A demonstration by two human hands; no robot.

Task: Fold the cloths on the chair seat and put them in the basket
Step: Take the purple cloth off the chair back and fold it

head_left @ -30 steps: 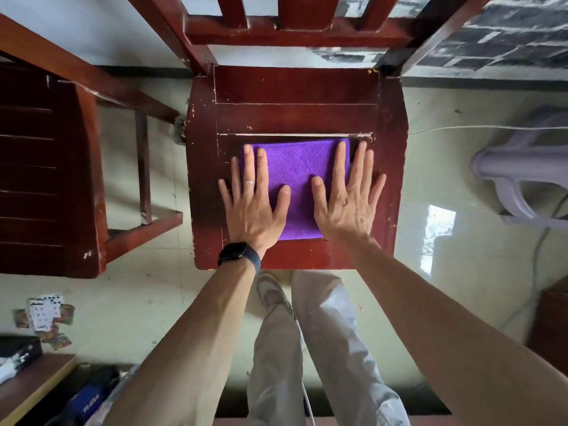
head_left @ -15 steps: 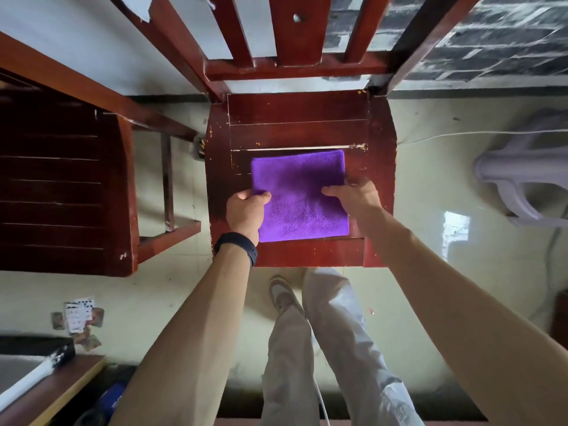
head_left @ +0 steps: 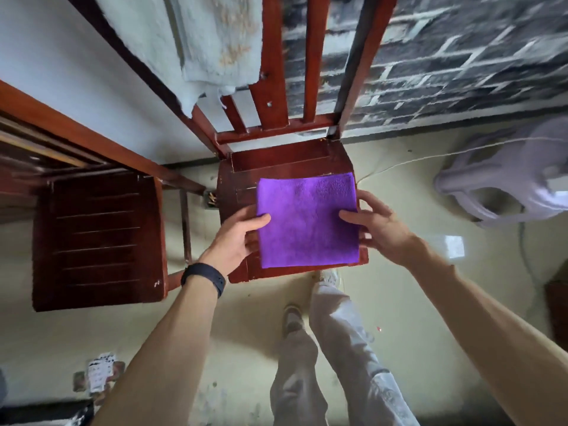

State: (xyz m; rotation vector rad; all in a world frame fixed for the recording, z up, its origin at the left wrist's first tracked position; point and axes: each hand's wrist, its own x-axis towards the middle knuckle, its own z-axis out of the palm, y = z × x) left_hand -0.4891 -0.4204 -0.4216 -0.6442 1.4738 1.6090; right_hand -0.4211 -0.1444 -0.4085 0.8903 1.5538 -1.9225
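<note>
A folded purple cloth (head_left: pixel 307 219) is held flat, lifted just above the red wooden chair seat (head_left: pixel 285 158). My left hand (head_left: pixel 239 235) pinches its left edge, thumb on top and fingers beneath. At the cloth's right edge, my right hand (head_left: pixel 375 226) grips it the same way. A pale light-blue cloth (head_left: pixel 212 41) hangs over the chair's backrest at the top. No basket is in view.
A second dark red chair (head_left: pixel 95 238) stands to the left. A pale plastic stool (head_left: pixel 504 182) lies at the right. Playing cards (head_left: pixel 98 373) lie on the floor at lower left. My legs and shoes are below the seat.
Both hands went from pressing flat on the cloth to pinching its side edges, then lifted it off the seat. The head tilted up, bringing the backrest cloth into view.
</note>
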